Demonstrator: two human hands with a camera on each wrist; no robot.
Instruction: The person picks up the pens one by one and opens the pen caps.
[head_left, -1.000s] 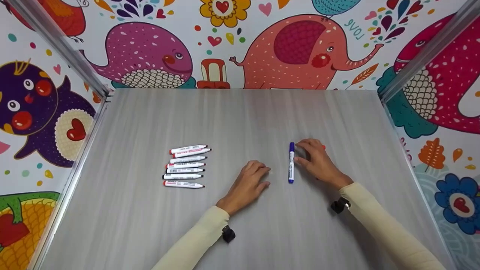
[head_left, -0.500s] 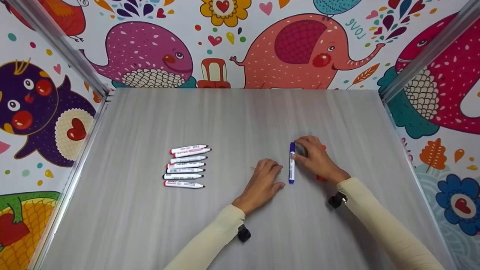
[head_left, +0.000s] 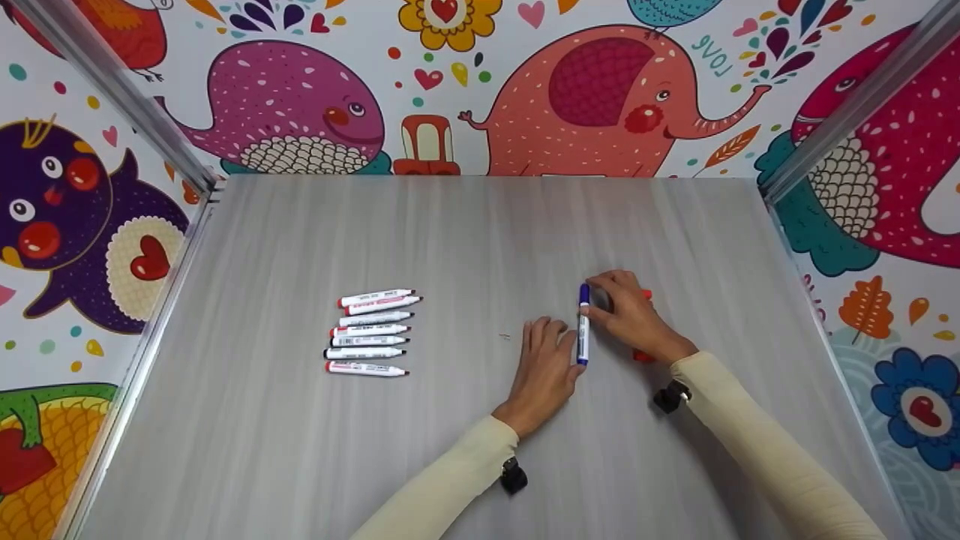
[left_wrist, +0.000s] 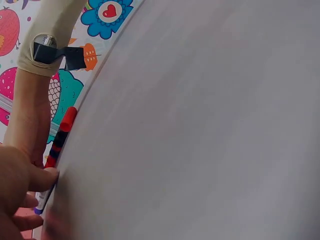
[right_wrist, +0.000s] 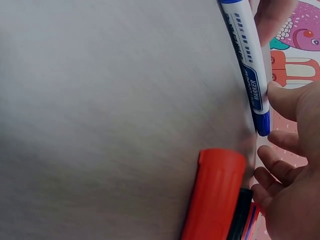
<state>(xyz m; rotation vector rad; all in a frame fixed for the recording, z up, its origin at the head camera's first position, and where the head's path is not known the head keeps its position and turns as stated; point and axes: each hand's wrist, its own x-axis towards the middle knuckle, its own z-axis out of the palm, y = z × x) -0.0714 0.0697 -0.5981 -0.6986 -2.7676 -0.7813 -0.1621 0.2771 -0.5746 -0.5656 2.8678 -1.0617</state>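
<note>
A white marker (head_left: 583,330) with a blue cap lies lengthwise on the table; its printed barrel shows closely in the right wrist view. My right hand (head_left: 630,311) is on its right side, with the thumb at the barrel and the index fingertip by the blue cap. At the lower left of the marker is my left hand (head_left: 540,371), thumb right at its lower end and the other fingers extended forward. Partly hidden beneath my right hand are red and black cap-like pieces, including a ridged red cap (right_wrist: 215,192) and a black one (right_wrist: 241,215).
Several white markers (head_left: 367,352) with red or black ends lie in a stacked row to the left, tapered tips pointing right. Thin dark marks (head_left: 505,336) show on the table beside my left hand. Metal posts (head_left: 124,105) and cartoon-printed walls border the table.
My left hand has moved right, from the middle of the table up to the marker. My right hand has edged slightly left against it. The marker has barely moved.
</note>
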